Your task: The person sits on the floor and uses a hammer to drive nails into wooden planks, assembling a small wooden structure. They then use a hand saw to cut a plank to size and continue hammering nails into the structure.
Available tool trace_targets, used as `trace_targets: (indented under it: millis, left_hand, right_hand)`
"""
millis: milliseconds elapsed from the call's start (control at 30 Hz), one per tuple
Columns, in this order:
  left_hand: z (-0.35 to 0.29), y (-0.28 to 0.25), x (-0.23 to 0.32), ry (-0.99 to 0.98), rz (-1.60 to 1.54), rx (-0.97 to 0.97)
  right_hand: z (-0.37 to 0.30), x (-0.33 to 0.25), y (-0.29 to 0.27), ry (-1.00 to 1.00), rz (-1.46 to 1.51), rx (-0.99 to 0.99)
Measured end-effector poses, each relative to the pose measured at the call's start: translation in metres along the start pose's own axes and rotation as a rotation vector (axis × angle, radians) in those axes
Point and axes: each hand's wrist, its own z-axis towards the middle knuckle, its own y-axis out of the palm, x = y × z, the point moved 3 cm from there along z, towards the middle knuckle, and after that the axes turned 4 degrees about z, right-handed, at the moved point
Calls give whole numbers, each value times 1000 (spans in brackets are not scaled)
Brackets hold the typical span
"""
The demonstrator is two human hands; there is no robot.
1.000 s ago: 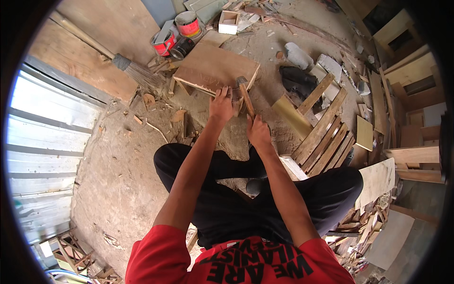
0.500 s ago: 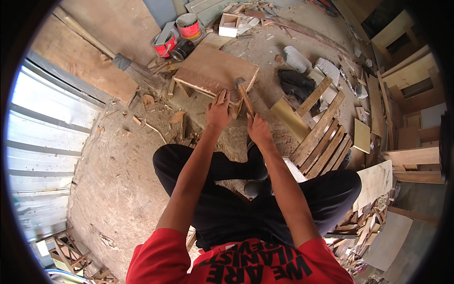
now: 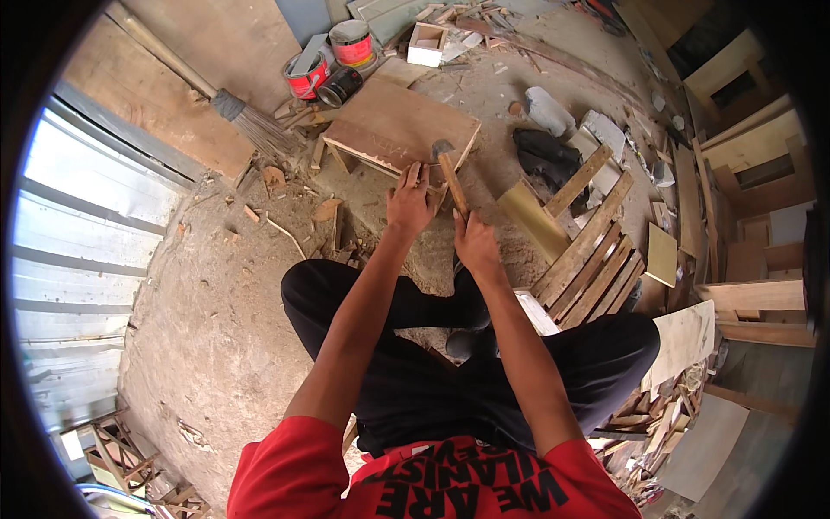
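Note:
A low wooden box-like stool (image 3: 393, 125) with a flat brown top stands in front of me on the dirt floor. My left hand (image 3: 411, 203) is closed at its front edge, fingertips on the rim near the right corner. Whether a small piece is also between those fingers cannot be made out. In my right hand (image 3: 477, 245) is a hammer (image 3: 453, 183), gripped by its wooden handle. The dark hammer head lies over the stool's right front corner, close to the left fingertips.
Paint cans (image 3: 352, 45) and a straw broom (image 3: 246, 121) stand behind and left of the stool. A slatted wood piece (image 3: 590, 272), a black cloth-like bundle (image 3: 545, 156) and pale rubble (image 3: 549, 112) lie at right. Wood scraps (image 3: 337, 227) litter the floor beside my left knee.
The view has shifted slightly, so the stool sits a little further right and lower. Both hands stay at the stool's front edge; the hammer head remains over the same corner.

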Motion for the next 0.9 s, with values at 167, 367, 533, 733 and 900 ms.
trace_targets:
  millis: [167, 367, 533, 733, 900]
  left_hand:
    - [3, 0, 4, 18, -15, 36]
    - [2, 7, -2, 55, -10, 202]
    - [0, 8, -3, 76, -20, 213]
    - [0, 6, -5, 50, -49, 175]
    - [1, 8, -6, 13, -87, 114]
  right_hand:
    - [-2, -2, -1, -87, -9, 92]
    - [-3, -4, -1, -45, -85, 45]
    - [-4, -4, -9, -33, -63, 51]
    - [-1, -10, -8, -48, -64, 66]
    - [1, 9, -2, 12, -47, 18]
